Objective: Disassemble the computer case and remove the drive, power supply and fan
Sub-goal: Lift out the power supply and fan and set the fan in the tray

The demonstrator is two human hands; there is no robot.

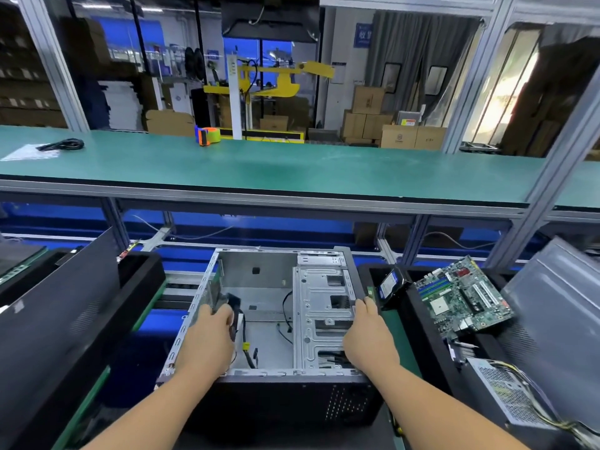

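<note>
Silver-grey interior and a black perforated side panel are shown on the computer case (269, 319). A green motherboard (464, 297) is seen at three o'clock. A teal bench top (259, 167) is noted at twelve.

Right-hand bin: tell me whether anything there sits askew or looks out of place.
The motherboard lies tilted across the black bin's rim instead of flat inside. Beside it a drive stands on edge, leaning in the bin's corner. The power supply lies nearer, its wires trailing loose. Nothing looks broken.

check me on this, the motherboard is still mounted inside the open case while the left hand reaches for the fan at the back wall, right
Not quite. The head view shows the motherboard already out, lying in the black bin to the right of the case, whose floor is bare metal with loose cables. The rest holds: the left hand reaches for the fan at the back wall.
</note>
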